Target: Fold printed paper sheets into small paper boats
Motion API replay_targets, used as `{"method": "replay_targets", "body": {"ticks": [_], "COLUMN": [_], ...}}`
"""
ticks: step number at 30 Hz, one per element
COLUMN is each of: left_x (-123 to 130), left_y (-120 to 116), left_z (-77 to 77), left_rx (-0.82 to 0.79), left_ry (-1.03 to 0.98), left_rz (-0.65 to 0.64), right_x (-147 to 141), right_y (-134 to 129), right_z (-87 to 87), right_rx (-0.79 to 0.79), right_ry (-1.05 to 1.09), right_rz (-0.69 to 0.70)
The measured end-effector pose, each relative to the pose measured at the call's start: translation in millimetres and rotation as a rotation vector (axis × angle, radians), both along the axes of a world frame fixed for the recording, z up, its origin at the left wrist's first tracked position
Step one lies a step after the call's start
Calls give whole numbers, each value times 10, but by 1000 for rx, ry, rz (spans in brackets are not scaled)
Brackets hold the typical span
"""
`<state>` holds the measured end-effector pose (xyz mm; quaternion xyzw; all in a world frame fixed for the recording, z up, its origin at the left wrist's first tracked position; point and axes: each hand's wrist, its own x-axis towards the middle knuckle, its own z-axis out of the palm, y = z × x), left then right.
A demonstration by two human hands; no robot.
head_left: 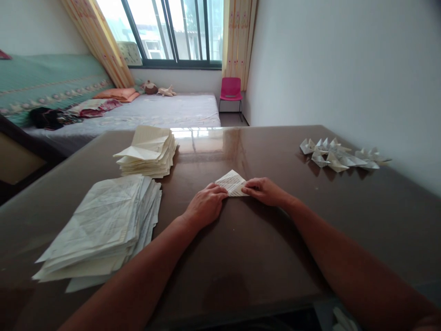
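Observation:
A small folded piece of paper point(233, 182) with writing on it lies on the brown table between my hands, its peak pointing away from me. My left hand point(207, 202) is closed at the paper's left corner, fingertips pressed on it. On the other side, my right hand point(263, 190) pinches the right corner between thumb and curled fingers. The paper's lower edge runs between the two hands.
The glossy table point(220, 243) carries a large stack of creased sheets point(99, 216) at left, a smaller cream stack point(148, 154) behind it, and several folded paper boats point(339, 156) at the right back. Beyond stand a bed point(172, 110) and a pink chair point(230, 89).

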<state>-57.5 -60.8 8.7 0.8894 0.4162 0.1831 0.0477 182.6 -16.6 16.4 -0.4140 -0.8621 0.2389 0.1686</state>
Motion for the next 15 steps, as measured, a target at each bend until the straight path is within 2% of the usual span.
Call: {"method": "replay_targets", "body": {"ticks": [6, 15], "left_x": [10, 101], "left_y": [-18, -131], "left_z": [41, 124], "left_rx": [-6, 28], "left_ry": [11, 220], "left_rz": [12, 94], "right_x": [-106, -210], "right_y": [-47, -83], "right_z": [5, 67], "right_rx": [22, 43], "right_ry": [-173, -337], "right_rz": [-249, -334]}}
